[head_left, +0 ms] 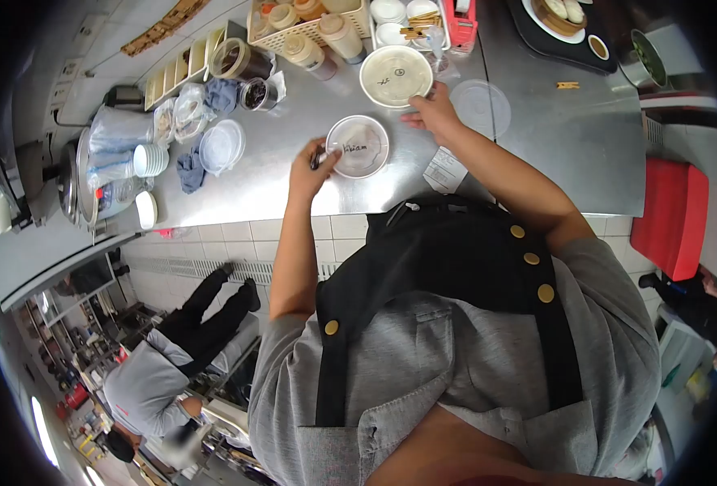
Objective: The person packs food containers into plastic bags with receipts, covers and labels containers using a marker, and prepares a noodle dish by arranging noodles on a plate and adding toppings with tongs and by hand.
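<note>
The steel counter (553,146) runs along in front of the apron. Near its front edge sits a bowl (358,147) with writing on its lid; a bigger marked bowl (396,76) is beyond, and from here I can't tell whether it rests on the steel. A clear lid (488,101) lies flat to its right, with a receipt (444,171) nearer the edge. Over on the right I see a clothespin (567,85), a black tray (524,34) and a pot (647,61). Toward the back stand a basket (298,31) and two bottles (307,53). Leftward are a jar (256,95), a blue cloth (189,172) and stacked cups (150,160).
</note>
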Tool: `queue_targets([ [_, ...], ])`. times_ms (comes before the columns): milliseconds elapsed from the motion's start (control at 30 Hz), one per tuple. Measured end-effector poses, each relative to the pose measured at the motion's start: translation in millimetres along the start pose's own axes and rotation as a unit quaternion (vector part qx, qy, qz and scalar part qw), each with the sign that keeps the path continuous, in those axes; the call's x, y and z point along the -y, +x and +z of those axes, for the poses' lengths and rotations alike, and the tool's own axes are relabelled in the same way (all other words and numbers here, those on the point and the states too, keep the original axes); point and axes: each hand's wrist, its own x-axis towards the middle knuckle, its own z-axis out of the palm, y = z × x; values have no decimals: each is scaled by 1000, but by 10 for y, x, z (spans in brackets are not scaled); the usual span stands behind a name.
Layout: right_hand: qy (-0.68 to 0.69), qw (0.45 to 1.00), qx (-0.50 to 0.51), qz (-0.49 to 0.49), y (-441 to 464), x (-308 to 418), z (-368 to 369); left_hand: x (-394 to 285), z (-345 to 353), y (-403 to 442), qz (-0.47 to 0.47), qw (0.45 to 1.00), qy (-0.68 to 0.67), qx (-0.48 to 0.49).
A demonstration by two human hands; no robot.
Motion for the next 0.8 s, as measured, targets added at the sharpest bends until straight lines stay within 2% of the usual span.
queue_targets([
  [33, 50, 999, 19, 7, 27, 26, 28, -70, 19, -141, -76, 991, -93, 61],
  [100, 33, 998, 9, -59, 89, 9, 55, -58, 100, -304, -82, 976, -189, 72],
  [167, 48, 995, 28, -87, 161, -119, -16, 24, 205, -355, -102, 971, -209, 50],
  [233, 75, 997, 0, -2, -109, 7, -193, -59, 227, -439, -122, 966, -223, 43],
  [267, 85, 996, -27, -11, -217, 18, -411, -105, 204, -464, -132, 955, -260, 59],
  [300, 144, 987, 37, 58, -318, 4, -632, -175, 169, -466, -146, 942, -295, 72],
  [333, 203, 965, 105, 124, -421, -15, -846, -336, 103, -462, -159, 942, -272, 117],
  [367, 211, 966, 90, 116, -553, -15, -1096, -570, 82, -442, -171, 940, -251, 158],
  [433, 306, 947, 89, 36, -930, 30, -1672, -1041, 267, -385, -148, 944, -209, 209],
  [533, 238, 961, -122, -67, -1388, 197, -2448, -1461, 777, -70, -85, 942, -151, 286],
  [567, 188, 958, -193, -100, -1417, 212, -2710, -1591, 1036, 42, -66, 938, -156, 301],
  [633, 174, 927, -310, -122, -1372, 196, -3181, -1913, 1621, 222, -26, 932, -158, 327],
  [667, 179, 922, -319, -127, -1319, 176, -3403, -2117, 1955, 273, -5, 929, -154, 338],
  [767, 184, 891, -387, -147, -1113, 64, -3964, -2801, 2980, 248, 23, 875, -240, 420],
  [800, 238, 882, -376, -151, -1046, 13, -4099, -3042, 3278, 188, 21, 856, -253, 450],
])
